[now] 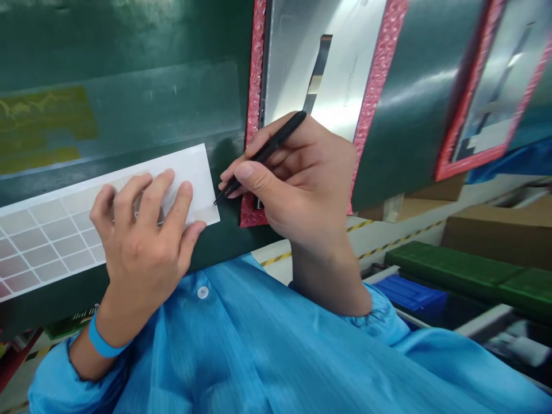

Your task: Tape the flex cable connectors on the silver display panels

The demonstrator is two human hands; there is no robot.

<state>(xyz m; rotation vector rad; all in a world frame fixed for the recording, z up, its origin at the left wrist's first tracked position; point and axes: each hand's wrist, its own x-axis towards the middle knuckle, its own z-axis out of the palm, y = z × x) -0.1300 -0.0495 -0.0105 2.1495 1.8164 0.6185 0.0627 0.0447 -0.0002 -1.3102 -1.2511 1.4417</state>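
Note:
A white sheet [192, 167] with rows of pale grey rectangular stickers lies slanted on the green table. My left hand [144, 230] rests on it, fingers apart and slightly bent, pressing near its right part. My right hand [302, 178] grips black tweezers [279, 138] between thumb and fingers. Their pointed tip is at the sheet's right edge, by the lower right corner, where a faint strip shows. Whether the tip holds anything is too small to tell.
Right of the sheet, a silver panel [340, 69] with a dark strip sits in red bubble wrap [378, 75]. A similar wrapped panel [495, 86] lies farther right. Yellow tape [52, 115] is at the left. Cardboard boxes [495, 230] and a blue tray [409, 291] stand below table level.

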